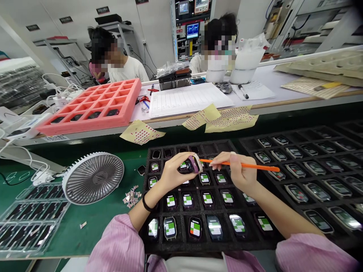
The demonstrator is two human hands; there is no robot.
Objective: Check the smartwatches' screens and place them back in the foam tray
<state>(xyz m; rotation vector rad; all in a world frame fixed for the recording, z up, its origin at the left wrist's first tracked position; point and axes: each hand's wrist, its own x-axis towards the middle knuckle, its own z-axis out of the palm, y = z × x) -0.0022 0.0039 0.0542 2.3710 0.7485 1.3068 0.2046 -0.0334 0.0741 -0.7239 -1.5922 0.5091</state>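
A purple smartwatch (193, 164) is held above the near black foam tray (181, 247), pinched between the thumb and curled fingers of the left hand (174, 168). An orange stick (261, 166) is gripped in the closed right hand (241, 172), its tip brought up to the pale side of the watch; whether contact is made cannot be told. Work on this watch is judged to be under way, since it has not been put down in a compartment. In the tray's front row, 6 watches with lit screens are seated; darker screens are seen in the back row. How many have been dealt with cannot be told. More watches are held in the far black foam tray (307, 178) on the right. Beside the fan (93, 179), dark pieces are held in clear plastic trays (64, 211) on the green bench (73, 230). In the pink foam tray (129, 113), 4 near-row compartments are filled with dark items.
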